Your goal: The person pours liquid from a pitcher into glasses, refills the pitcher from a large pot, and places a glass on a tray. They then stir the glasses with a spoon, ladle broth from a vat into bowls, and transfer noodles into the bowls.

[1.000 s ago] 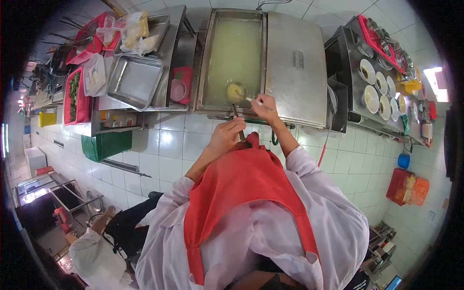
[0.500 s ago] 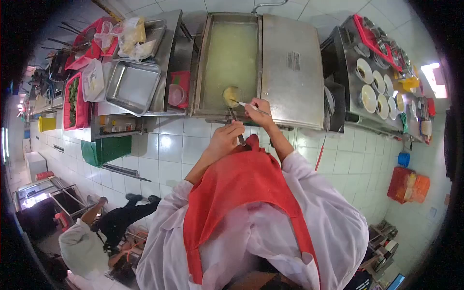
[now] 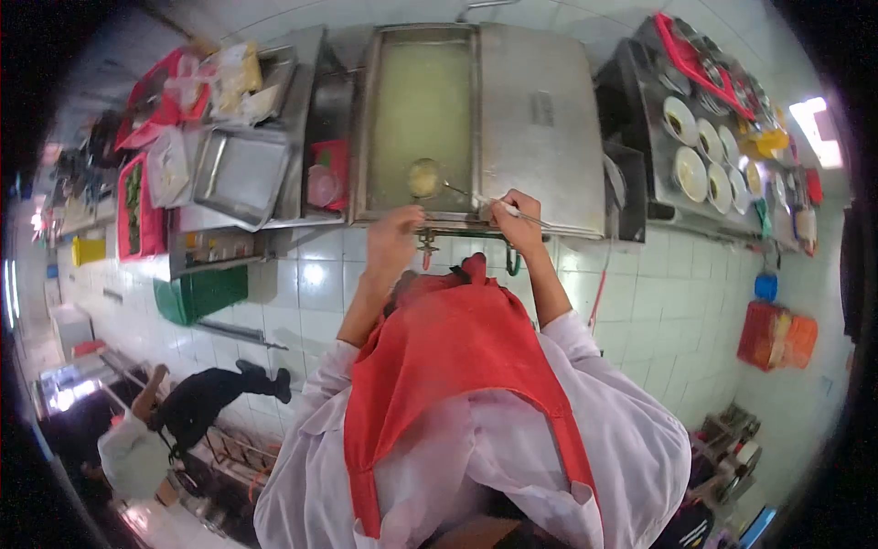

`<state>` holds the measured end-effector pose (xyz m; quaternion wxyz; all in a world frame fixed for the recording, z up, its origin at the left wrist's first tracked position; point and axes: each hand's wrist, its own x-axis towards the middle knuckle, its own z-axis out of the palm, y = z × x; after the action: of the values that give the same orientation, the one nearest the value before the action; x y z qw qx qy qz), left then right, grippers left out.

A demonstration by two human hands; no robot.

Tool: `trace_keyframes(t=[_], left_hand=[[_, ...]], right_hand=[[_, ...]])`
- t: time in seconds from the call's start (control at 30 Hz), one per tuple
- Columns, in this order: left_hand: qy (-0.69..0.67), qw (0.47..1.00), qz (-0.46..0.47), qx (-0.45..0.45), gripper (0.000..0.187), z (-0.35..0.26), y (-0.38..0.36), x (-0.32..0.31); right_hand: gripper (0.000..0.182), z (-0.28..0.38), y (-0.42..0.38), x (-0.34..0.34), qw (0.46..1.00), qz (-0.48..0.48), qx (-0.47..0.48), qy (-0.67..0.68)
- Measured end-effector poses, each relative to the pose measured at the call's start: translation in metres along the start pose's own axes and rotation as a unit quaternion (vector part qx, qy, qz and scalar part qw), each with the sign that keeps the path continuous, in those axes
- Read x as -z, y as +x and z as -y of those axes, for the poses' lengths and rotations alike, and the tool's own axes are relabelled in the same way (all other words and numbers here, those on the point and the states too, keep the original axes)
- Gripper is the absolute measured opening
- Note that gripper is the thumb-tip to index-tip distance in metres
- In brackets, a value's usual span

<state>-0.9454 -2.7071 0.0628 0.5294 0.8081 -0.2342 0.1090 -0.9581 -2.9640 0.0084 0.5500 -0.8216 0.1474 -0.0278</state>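
Observation:
A steel vat [image 3: 366, 119] of pale cloudy broth stands in front of me, its right half under a metal lid [image 3: 540, 119]. A round strainer ladle [image 3: 423, 177] with yellowish food sits in the broth near the front rim. My right hand [image 3: 514, 218] grips thin pale chopsticks [image 3: 476, 198] whose tips reach the ladle. My left hand [image 3: 395, 233] is at the vat's front rim just below the ladle, fingers curled. Whether it holds the ladle's handle is hidden. A red apron [image 3: 448, 357] over a white coat fills the lower view.
Left of the vat are a steel tray [image 3: 240, 174], bagged food [image 3: 233, 73] and a red tray of greens [image 3: 137, 197]. To the right stands a counter with several bowls [image 3: 695, 160]. Another person [image 3: 183, 412] crouches on the tiled floor at lower left.
My left hand has moved up from the ladle's lower handle to the vat rim. My right hand shifted right with the chopsticks. The person at lower left moved.

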Motion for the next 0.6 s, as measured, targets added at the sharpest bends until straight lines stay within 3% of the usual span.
trace_keyframes(t=[0.07,0.13,0.17,0.2,0.27,0.37,0.6], left_hand=[[-0.003,0.998,-0.009,0.063,0.012,-0.001,0.008,0.009],[0.001,1.000,-0.014,0.022,0.010,-0.002,0.010,0.017],[-0.024,0.998,-0.002,0.065,0.010,-0.013,0.010,0.018],[-0.038,0.999,-0.006,-0.006,0.009,-0.019,0.011,0.023],[0.003,0.999,0.009,-0.044,0.007,-0.047,0.017,0.032],[-0.041,0.999,-0.009,-0.007,0.010,-0.066,0.018,0.041],[-0.009,0.998,-0.063,-0.010,0.013,-0.085,0.027,0.038]], right_hand=[[0.023,0.020,-0.020,0.037,0.998,-0.040,-0.013,0.055],[0.019,0.017,-0.036,0.080,0.969,-0.161,0.004,0.185],[0.016,0.008,-0.041,0.104,0.951,-0.212,-0.002,0.227],[0.016,-0.006,-0.042,0.128,0.947,-0.237,-0.005,0.215],[0.017,-0.051,-0.043,0.174,0.850,-0.396,-0.027,0.347],[0.022,-0.115,-0.037,0.216,0.829,-0.481,-0.047,0.281],[0.032,-0.220,-0.016,0.246,0.860,-0.439,-0.170,0.195]])
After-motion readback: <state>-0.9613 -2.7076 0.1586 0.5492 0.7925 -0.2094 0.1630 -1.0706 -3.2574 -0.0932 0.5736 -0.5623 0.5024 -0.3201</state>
